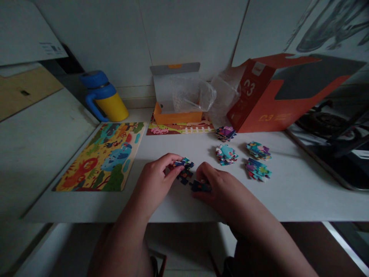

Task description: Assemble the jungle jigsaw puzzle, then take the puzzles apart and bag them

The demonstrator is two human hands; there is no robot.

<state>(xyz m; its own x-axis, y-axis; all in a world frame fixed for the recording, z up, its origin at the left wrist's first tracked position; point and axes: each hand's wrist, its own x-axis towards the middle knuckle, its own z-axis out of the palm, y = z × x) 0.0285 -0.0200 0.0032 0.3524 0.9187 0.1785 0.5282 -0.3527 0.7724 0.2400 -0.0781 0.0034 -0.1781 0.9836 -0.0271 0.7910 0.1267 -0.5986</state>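
My left hand (161, 173) is closed on a small stack of jigsaw puzzle pieces (184, 165), thumb on the near side. Close beside it, my right hand (216, 179) pinches more dark jigsaw puzzle pieces (201, 186) just above the white table. How many pieces each hand has cannot be made out. To the right lie several piles of pieces: a purple-topped pile (225, 133), a light teal pile (226, 154), a mixed blue pile (258, 150) and a green and purple pile (258, 170).
A finished animal picture board (106, 156) lies at left, with a blue and yellow mug (111, 104) behind it. An opened orange box (177, 116) with clear plastic (193, 94) stands at the back. A large orange carton (259, 109) leans at right. The table's front edge (184, 222) is near.
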